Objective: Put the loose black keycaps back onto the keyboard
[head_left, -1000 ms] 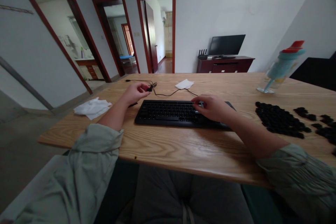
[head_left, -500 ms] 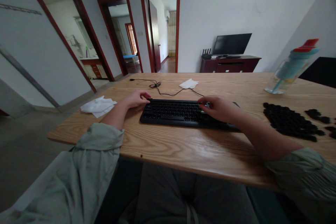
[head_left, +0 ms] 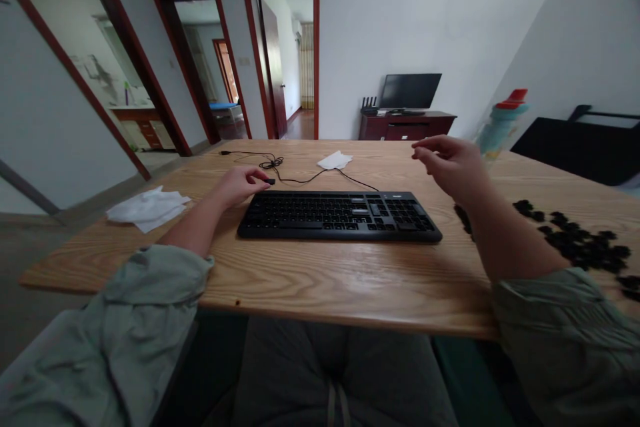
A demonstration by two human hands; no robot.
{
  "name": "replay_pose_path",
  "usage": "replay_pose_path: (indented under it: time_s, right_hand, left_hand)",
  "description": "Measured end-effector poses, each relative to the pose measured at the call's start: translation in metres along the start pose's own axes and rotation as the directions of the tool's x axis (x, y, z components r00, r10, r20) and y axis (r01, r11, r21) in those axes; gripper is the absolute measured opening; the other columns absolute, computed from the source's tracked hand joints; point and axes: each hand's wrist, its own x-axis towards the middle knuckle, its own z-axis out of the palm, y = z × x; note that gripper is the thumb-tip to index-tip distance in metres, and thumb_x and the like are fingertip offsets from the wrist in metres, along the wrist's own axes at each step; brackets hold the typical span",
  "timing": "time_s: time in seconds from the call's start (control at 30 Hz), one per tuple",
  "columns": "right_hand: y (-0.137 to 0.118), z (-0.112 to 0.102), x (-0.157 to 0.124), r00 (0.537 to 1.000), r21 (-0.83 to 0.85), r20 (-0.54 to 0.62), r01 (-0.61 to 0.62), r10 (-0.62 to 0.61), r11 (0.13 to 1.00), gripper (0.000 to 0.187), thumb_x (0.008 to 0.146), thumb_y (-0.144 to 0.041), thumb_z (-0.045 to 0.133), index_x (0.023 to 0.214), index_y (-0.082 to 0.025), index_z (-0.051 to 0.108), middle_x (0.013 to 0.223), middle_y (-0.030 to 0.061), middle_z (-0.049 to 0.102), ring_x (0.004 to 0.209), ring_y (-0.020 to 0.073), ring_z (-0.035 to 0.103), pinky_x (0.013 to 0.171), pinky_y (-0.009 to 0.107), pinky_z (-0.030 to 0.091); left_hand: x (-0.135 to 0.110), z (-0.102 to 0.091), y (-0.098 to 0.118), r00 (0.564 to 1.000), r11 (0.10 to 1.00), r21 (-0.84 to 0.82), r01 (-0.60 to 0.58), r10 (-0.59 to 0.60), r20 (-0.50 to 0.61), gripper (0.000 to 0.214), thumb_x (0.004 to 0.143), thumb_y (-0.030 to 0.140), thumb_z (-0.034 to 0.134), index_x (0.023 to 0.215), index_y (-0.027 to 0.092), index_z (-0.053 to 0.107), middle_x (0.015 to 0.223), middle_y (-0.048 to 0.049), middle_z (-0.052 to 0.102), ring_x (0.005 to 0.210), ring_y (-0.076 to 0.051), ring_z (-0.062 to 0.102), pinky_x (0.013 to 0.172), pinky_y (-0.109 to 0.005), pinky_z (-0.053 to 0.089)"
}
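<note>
A black keyboard (head_left: 340,215) lies across the middle of the wooden table (head_left: 350,280). My left hand (head_left: 239,185) rests at its far left corner, fingers curled, pinching a small black piece (head_left: 271,181). My right hand (head_left: 450,165) hangs raised above the table just past the keyboard's right end. Its fingers are drawn together towards the thumb, and whether anything sits in them is hidden. Several loose black keycaps (head_left: 580,240) lie spread on the table to the right, partly behind my right forearm.
The keyboard's thin black cable (head_left: 280,170) runs in a tangle behind it. White tissue (head_left: 145,208) lies at the table's left edge, another piece (head_left: 334,161) at the back. A teal bottle with a red lid (head_left: 500,123) stands far right. Doorways and a TV cabinet lie beyond.
My right hand has lifted off the keyboard's right part and moved up and to the right. My left hand stays by the keyboard's far left corner. The view has shifted rightwards.
</note>
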Motion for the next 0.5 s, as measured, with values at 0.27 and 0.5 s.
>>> replay_pose_path:
  time_s: [0.27, 0.5]
  right_hand:
    - [-0.001, 0.020, -0.007, 0.954, -0.105, 0.298, 0.070, -0.036, 0.992, 0.029, 0.087, -0.041, 0.062, 0.100, -0.019, 0.076, 0.088, 0.0080, 0.076, 0.065, 0.0167, 0.062, 0.062, 0.031, 0.048]
    - [0.007, 0.044, -0.020, 0.879, -0.259, 0.468, 0.042, 0.087, 0.965, 0.026, 0.089, -0.027, 0.060, 0.108, -0.020, 0.076, 0.092, 0.0071, 0.077, 0.073, 0.0182, 0.068, 0.071, 0.030, 0.050]
  left_hand:
    - [0.004, 0.071, 0.107, 0.971, 0.975, 0.027, -0.220, 0.217, 0.099, 0.027, 0.078, 0.043, 0.073, 0.088, 0.018, 0.075, 0.069, -0.0019, 0.068, 0.062, -0.016, 0.060, 0.061, -0.027, 0.042]
    - [0.035, 0.130, 0.140, 0.930, 0.938, 0.148, -0.313, 0.272, 0.246, 0.012, 0.079, 0.031, 0.073, 0.086, 0.022, 0.078, 0.082, -0.0044, 0.074, 0.075, -0.020, 0.065, 0.068, -0.029, 0.046]
